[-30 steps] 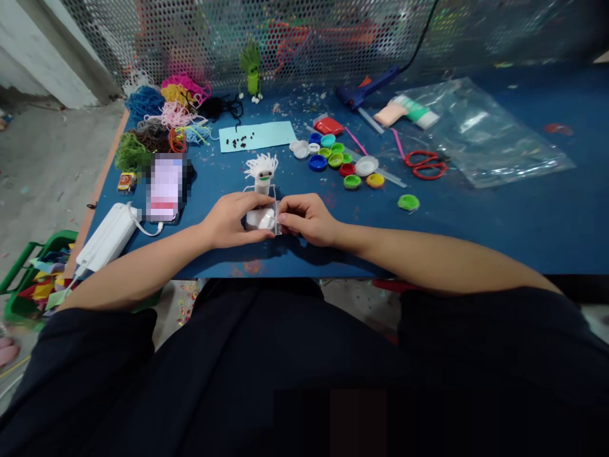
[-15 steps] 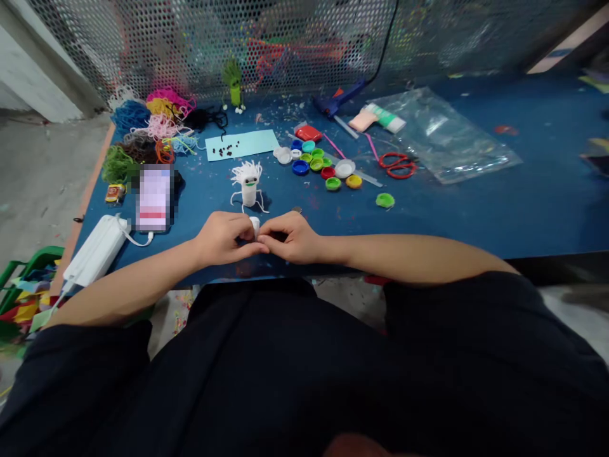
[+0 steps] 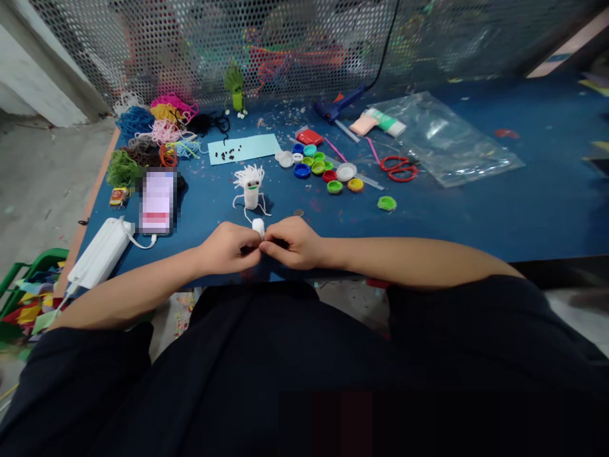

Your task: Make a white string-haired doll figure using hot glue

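Note:
A small white rounded piece [image 3: 257, 226] shows between my two hands near the table's front edge; its material and lower end are hidden by fingers. My left hand [image 3: 232, 247] is closed in a pinch on its left side. Thumb and forefinger of my right hand [image 3: 294, 242] press together close against it from the right; what they grip is too small to make out. Just beyond stands a white yarn-haired doll [image 3: 250, 193] with dark eyes, a green mouth and thin string limbs.
Several coloured caps [image 3: 318, 166], red scissors [image 3: 399, 169], a blue glue gun [image 3: 333, 111] and a clear plastic bag [image 3: 451, 139] lie beyond my hands. To the left are yarn bundles [image 3: 164, 130], a phone [image 3: 158, 200] and a white power bank [image 3: 101, 252]. A green doll [image 3: 237, 98] stands behind.
More of the white piece shows now above my fingers. My left hand has shifted slightly right and nearer to me. The whole scene sits slightly lower in view.

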The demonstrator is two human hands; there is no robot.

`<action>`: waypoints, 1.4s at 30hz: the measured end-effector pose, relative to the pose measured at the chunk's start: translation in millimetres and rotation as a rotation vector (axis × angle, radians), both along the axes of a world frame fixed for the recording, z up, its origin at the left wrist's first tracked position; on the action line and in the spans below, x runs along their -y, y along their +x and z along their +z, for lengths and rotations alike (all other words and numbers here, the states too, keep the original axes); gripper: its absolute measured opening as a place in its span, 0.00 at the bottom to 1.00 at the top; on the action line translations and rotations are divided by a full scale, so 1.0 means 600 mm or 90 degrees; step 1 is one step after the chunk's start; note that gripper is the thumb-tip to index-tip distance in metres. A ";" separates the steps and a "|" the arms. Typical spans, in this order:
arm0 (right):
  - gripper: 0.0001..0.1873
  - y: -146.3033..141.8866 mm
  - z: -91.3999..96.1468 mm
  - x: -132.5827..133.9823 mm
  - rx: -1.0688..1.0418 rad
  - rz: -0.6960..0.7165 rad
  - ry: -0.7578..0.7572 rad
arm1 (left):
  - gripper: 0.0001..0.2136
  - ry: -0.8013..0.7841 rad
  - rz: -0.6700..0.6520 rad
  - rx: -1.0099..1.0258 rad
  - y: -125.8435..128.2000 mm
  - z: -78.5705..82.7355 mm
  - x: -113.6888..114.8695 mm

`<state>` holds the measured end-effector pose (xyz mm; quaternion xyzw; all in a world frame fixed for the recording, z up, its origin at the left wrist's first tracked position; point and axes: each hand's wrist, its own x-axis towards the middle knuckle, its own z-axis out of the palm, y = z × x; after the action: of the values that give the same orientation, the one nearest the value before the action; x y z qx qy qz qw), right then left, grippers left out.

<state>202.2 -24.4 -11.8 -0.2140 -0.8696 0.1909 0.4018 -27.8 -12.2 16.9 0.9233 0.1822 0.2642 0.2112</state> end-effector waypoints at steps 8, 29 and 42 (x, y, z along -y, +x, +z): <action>0.17 0.005 0.003 -0.019 -0.030 -0.003 0.069 | 0.14 -0.058 0.102 0.077 0.003 0.012 -0.003; 0.15 0.007 0.001 -0.006 -0.101 -0.085 -0.126 | 0.27 0.201 0.091 0.029 -0.009 -0.030 -0.030; 0.07 0.010 -0.001 -0.011 -0.125 -0.161 0.032 | 0.24 0.160 0.119 0.013 -0.023 -0.035 -0.046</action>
<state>208.4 -17.9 -12.6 -0.2922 -0.7966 0.1373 0.5111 -41.3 15.1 -4.0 0.9188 0.2304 0.3126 0.0707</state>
